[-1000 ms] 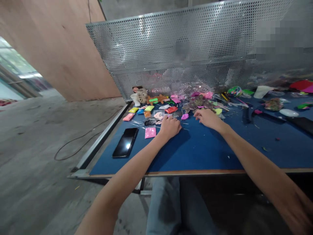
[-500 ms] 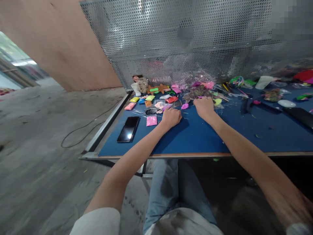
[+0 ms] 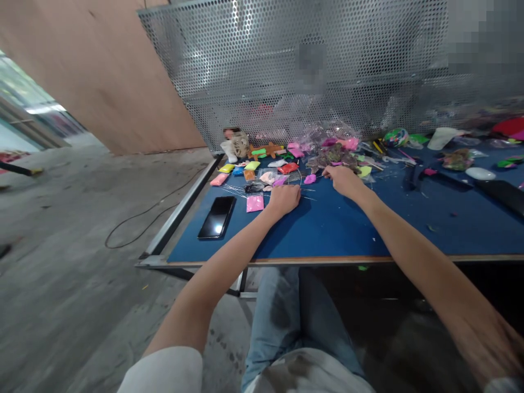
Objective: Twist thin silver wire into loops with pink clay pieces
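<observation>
Magenta lump (image 3: 310, 179) lies between curled left fingers (image 3: 295, 192) and pinched right fingers (image 3: 328, 172).

underside of left hand (image 3: 285, 200) hidden, sleeves (image 3: 166, 371) cropped

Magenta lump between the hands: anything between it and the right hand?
Nothing bulky visible: the right hand is just right of the magenta lump, with blue tabletop between. A thin strand seems to show in that gap, too fine to tell whether it's in the way.
</observation>
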The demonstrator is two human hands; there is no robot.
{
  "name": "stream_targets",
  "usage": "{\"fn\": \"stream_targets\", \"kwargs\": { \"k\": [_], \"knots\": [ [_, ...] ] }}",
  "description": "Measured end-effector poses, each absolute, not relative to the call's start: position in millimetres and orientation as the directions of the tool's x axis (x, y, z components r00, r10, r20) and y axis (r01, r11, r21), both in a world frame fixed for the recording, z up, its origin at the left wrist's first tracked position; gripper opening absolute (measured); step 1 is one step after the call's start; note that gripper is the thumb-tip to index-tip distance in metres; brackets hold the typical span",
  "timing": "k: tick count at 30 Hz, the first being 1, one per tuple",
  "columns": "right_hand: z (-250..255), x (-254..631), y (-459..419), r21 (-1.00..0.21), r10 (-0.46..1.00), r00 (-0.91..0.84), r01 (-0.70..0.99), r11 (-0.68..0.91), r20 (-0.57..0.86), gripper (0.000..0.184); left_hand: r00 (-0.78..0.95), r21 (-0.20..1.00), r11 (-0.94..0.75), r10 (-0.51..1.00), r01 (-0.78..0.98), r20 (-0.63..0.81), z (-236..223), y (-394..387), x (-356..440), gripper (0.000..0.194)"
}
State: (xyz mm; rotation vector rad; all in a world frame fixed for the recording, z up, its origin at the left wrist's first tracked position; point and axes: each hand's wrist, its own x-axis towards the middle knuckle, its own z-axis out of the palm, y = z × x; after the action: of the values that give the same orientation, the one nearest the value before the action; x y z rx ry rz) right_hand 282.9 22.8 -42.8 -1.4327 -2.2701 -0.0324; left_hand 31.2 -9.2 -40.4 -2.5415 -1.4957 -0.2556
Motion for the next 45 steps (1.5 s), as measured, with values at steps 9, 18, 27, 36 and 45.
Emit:
{"fn": "stream_targets", "kwargs": {
  "k": [9,18,27,36,45],
  "knots": [
    [-20,305,11,-0.378,0.839,-0.461,0.75,0.542,0.289,0.074,0.44,-0.043,-0.444,0.861,0.895,0.253,-40,-10,29,0.044],
    [-36,285,18,-0.16,0.776,-0.5,0.792,0.59,0.384,0.048,0.506,-0.043,-0.512,0.828,0.858,0.242,-39,-12,33,0.042],
    [-46,246,10,-0.322,0.723,-0.493,0.668,0.671,0.484,0.043,0.623,-0.078,-0.621,0.758,0.78,0.194,-41,-24,43,0.043],
    [-53,251,9,-0.36,0.714,-0.622,0.616,0.7,0.322,0.058,0.757,-0.027,-0.76,0.642,0.649,0.126,-39,-17,36,0.035],
    [-46,254,7,-0.477,0.749,-0.629,0.604,0.639,0.208,0.05,0.805,-0.03,-0.808,0.581,0.588,0.119,-41,-14,34,0.032]
  ]
}}
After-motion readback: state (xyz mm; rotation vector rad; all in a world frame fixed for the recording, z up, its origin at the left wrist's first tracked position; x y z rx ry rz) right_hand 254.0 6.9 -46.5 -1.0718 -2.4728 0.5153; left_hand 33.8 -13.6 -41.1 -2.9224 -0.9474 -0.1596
